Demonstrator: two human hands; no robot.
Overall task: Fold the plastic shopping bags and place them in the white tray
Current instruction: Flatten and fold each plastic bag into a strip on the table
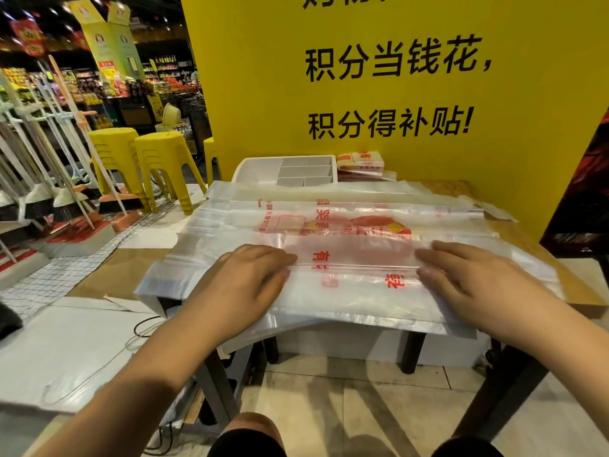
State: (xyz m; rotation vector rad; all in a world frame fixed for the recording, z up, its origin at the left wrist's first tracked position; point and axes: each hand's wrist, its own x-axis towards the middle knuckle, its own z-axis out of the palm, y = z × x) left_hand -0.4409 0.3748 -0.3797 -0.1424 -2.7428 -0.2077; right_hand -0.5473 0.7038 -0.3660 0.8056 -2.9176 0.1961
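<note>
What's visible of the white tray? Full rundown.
The white tray looks like moulded plastic with a rounded left corner. Its left part is one open section; the right part is split by dividers into smaller compartments, all seemingly empty. It sits level at the far side of the table, by the yellow board. The spread plastic bags cover its near edge; a stack of folded bags lies right of it.

Both forearms reach forward; the left hand [245, 278] and right hand [474, 278] lie palm-down, fingers [438, 255] straight and pointing inward toward each other.
</note>
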